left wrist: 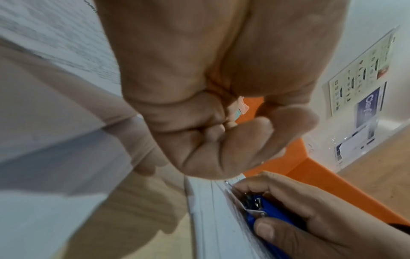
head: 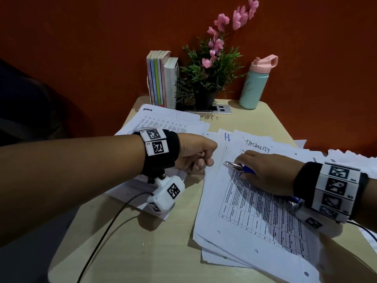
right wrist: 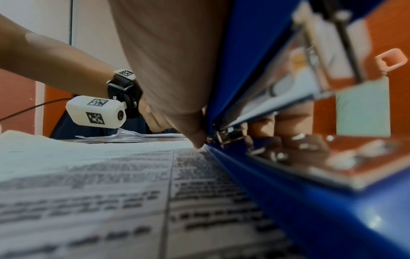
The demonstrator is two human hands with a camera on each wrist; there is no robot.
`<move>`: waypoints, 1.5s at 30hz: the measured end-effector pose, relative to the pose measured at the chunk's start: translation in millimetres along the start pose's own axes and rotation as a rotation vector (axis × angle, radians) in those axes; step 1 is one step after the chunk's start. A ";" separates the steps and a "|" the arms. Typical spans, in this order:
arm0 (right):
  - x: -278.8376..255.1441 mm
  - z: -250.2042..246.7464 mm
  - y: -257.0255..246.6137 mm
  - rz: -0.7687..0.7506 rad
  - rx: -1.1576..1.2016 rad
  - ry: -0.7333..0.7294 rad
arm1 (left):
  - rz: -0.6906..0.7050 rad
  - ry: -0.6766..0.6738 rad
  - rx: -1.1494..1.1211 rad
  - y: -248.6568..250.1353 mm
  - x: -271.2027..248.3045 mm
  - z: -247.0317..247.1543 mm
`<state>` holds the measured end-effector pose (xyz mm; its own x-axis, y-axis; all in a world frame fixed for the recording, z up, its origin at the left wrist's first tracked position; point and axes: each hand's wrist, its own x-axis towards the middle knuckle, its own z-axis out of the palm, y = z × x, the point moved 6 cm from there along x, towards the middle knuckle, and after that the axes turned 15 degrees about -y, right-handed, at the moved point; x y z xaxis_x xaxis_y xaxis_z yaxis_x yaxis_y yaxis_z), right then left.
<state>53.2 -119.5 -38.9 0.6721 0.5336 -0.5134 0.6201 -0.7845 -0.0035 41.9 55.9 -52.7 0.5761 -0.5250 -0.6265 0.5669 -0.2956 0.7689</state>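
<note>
Books (head: 161, 80), potted plant (head: 204, 78), water bottle (head: 254, 88) line worktop (head: 163, 242) rear. Right hand (head: 269, 172) grips blue stapler (head: 244, 169) on papers (head: 255, 211), hiding most of it; left hand (head: 193, 152) clenched. Only left wrist view shows wall posters (left wrist: 363, 73).

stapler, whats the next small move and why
Probably press the stapler shut with the right hand: its nose lies at the left margin of the top sheet, near the corner, and the right wrist view shows it gaping. The left hand, curled beside it, seems to hold nothing.

dim room | soft shadows | wrist views blurred | edges warped
</note>
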 end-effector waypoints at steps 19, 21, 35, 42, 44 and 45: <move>0.1 -23.0 -14.5 -0.097 -0.087 -0.060 | -0.030 0.031 0.105 -4.8 -23.1 -8.4; 1.3 -25.4 -15.4 -0.089 -0.114 -0.074 | -0.031 0.043 0.072 -10.2 -26.8 -10.2; -12.0 -43.4 -67.0 -0.190 -0.296 0.085 | -0.014 0.102 0.019 -30.6 -46.9 -22.8; -26.4 -20.3 -191.7 -0.770 -0.114 -0.047 | -0.004 0.086 -0.041 -50.4 -61.2 -23.8; -16.6 -11.6 -205.2 -0.766 -0.131 -0.107 | 0.023 0.118 -0.035 -51.1 -68.2 -27.3; -13.4 -8.8 -208.6 -0.760 -0.128 -0.133 | 0.034 0.132 -0.036 -51.3 -71.5 -29.3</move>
<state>-81.6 39.7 -23.8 -0.0050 0.8610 -0.5086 0.9382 -0.1720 -0.3004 -11.1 131.9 -51.0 0.6667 -0.4238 -0.6131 0.5649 -0.2494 0.7866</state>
